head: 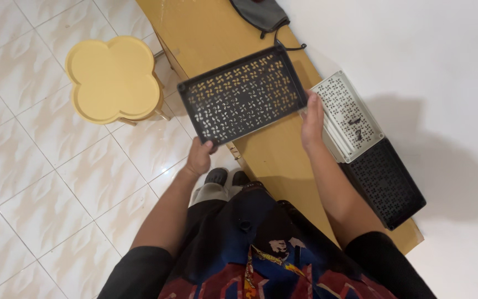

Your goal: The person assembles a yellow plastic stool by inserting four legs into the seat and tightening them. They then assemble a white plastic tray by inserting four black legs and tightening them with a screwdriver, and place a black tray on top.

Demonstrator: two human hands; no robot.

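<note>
A black perforated plastic tray (242,94) is held flat above the wooden table (275,152). My left hand (199,157) grips its near left corner from below. My right hand (312,123) holds the tray's right edge, fingers along the side. Just right of that hand lies a stack of white perforated trays (346,113) on the table, and a stack of black perforated trays (385,181) sits beside it toward the near end.
A yellow clover-shaped stool (114,79) stands on the white tiled floor at left. A dark grey pouch with a cord (261,15) lies at the table's far end. A white wall runs along the table's right side.
</note>
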